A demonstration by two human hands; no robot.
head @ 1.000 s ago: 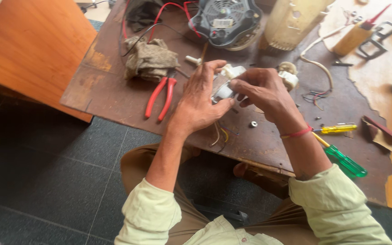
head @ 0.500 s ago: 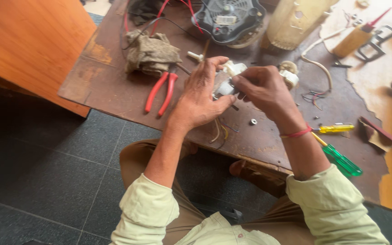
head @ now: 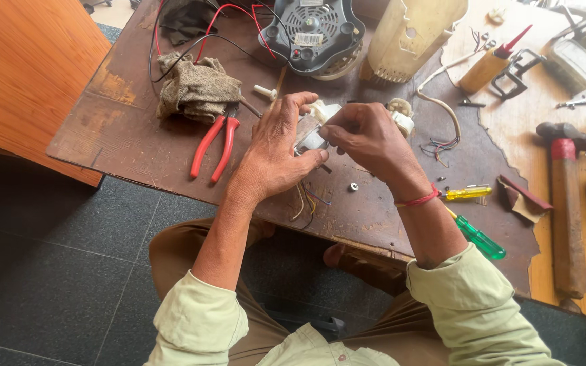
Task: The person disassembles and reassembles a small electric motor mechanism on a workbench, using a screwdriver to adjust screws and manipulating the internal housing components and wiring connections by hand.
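While both hands meet over the brown board point(head: 137, 146), the left hand point(head: 276, 152) and right hand point(head: 367, 139) close their fingers on a small white part point(head: 312, 139), mostly hidden between them; thin wires point(head: 305, 200) hang below the grip. Red pliers point(head: 213, 144) lie left of it, a tiny nut point(head: 353, 186) just below-right, and a green screwdriver point(head: 479, 237) sits partly behind the right wrist.

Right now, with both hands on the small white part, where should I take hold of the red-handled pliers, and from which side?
Grip the red-handled pliers by the two red handles, near their lower ends, coming from the table's near edge. They lie flat with the handles splayed toward you; the metal nose points away, up against the crumpled cloth. The left hand is nearest and would likely reach them most easily.
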